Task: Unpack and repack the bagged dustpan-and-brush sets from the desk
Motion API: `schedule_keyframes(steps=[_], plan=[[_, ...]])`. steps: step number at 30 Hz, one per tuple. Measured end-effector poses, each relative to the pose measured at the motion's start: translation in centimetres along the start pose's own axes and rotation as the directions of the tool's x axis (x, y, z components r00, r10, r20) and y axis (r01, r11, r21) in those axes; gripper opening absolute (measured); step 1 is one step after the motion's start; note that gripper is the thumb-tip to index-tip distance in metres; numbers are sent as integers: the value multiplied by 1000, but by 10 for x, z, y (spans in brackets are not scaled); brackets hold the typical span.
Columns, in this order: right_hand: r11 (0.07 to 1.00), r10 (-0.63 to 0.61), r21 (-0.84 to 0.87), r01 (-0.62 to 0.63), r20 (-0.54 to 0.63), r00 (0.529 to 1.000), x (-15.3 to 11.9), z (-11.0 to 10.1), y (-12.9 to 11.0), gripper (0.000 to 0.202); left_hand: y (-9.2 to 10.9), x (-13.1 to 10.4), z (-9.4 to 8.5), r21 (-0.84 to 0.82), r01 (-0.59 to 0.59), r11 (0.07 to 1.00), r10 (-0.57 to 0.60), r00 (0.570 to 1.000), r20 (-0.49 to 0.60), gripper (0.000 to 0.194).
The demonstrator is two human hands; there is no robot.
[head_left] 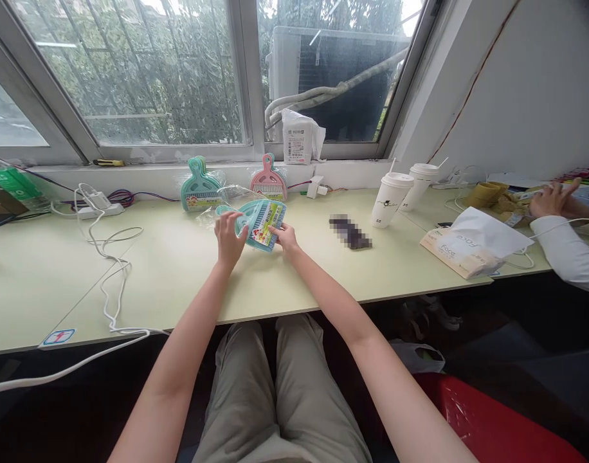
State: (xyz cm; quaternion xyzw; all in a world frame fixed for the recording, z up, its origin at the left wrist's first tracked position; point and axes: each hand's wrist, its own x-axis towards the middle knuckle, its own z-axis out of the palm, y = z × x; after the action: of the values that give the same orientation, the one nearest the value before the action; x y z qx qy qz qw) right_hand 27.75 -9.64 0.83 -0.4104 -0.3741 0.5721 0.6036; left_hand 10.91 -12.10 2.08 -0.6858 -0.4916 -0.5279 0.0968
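Observation:
A teal dustpan and brush set (267, 223) with a yellow printed label is held tilted just above the table (173, 276). My right hand (285, 236) grips its right edge, thumb across the label. At the handle side is my left hand (231, 239), its fingers curved and apart, close to the set's left edge; whether they touch it is hard to tell. Behind, a stack of teal and green dustpan sets (200, 186) leans against the wall under the window. A pink dustpan set (268, 179) stands to the right of that stack.
White cables (112, 283) and a power strip (100, 209) lie at left. To the right are a blurred dark object (350, 232), two lidded cups (391, 198) (418, 183) and a tissue pack (461, 251). Another person's hand (551, 199) is at far right.

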Motion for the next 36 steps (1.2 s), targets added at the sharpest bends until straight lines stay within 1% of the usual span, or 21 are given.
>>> schedule_keyframes(steps=[1, 2, 4, 5, 6, 7, 8, 9, 10, 11, 12, 14, 16, 18, 22, 23, 24, 27, 28, 32, 36], plan=[[1000, -5, 19, 5, -10, 1000, 0, 0, -1, 16, 0, 1, 0, -20, 33, 999, -35, 994, -108, 39], [999, -10, 36, 10, -16, 1000, 1, 0, -1, 15, -1, 2, 0, -46, 85, 995, -93, 973, -212, 50], [998, -21, 65, 22, -18, 1000, 1, -1, -1, 14, -6, 6, -1, -144, 227, 963, -265, 891, -369, 73], [997, -28, 78, 29, -14, 1000, 1, -1, -1, 13, -11, 9, -1, -224, 302, 926, -370, 840, -397, 81], [995, -35, 89, 36, -8, 999, 2, -1, -1, 14, -16, 11, -1, -327, 370, 870, -478, 794, -375, 86], [994, -43, 98, 43, 1, 999, 1, -1, -1, 14, -22, 14, -1, -444, 426, 788, -577, 763, -292, 85], [993, -50, 106, 49, 8, 999, 1, 0, 0, 16, -26, 16, 0, -560, 473, 680, -645, 750, -149, 81], [992, -55, 113, 53, 15, 998, 1, 0, 0, 18, -30, 18, 1, -653, 513, 557, -660, 751, 26, 74], [991, -60, 120, 57, 22, 998, 1, 0, 0, 19, -32, 19, 3, -714, 545, 439, -623, 757, 195, 66], [990, -64, 124, 60, 27, 998, 1, 1, 0, 20, -31, 18, 5, -746, 569, 344, -558, 764, 325, 61], [990, -66, 126, 62, 32, 997, 1, 1, 1, 20, -29, 17, 8, -760, 586, 280, -494, 767, 409, 57], [990, -74, 127, 68, 40, 996, 1, 1, 2, 20, -20, 11, 15, -757, 616, 218, -422, 759, 495, 53], [988, -82, 131, 79, 16, 997, 1, 1, 3, 20, -9, 4, 20, -725, 661, 194, -376, 733, 567, 52], [986, -75, 148, 80, -39, 996, 3, -1, 5, 19, 0, -3, 24, -672, 714, 199, -307, 696, 649, 54], [983, -35, 177, 54, -112, 993, 6, -4, 5, 18, 6, -9, 23, -556, 782, 281, -206, 615, 761, 61], [983, -31, 177, 52, -117, 993, 6, -5, 5, 17, 6, -8, 22, -548, 784, 291, -197, 610, 768, 61], [983, -34, 176, 54, -117, 993, 6, -5, 5, 17, 5, -8, 21, -555, 779, 293, -195, 617, 763, 61], [984, -66, 161, 77, -70, 995, 5, -3, 3, 19, 2, -5, 19, -602, 748, 280, -236, 661, 712, 57], [985, -81, 150, 87, -45, 996, 4, -2, 2, 20, 2, -5, 18, -606, 743, 285, -262, 668, 696, 57], [987, -122, 108, 119, 17, 992, 2, -1, -2, 23, 5, -4, 15, -579, 749, 321, -322, 661, 677, 63], [983, -144, 117, 142, 8, 990, 2, 0, -7, 21, 10, -4, 13, -561, 764, 318, -266, 640, 721, 71]])
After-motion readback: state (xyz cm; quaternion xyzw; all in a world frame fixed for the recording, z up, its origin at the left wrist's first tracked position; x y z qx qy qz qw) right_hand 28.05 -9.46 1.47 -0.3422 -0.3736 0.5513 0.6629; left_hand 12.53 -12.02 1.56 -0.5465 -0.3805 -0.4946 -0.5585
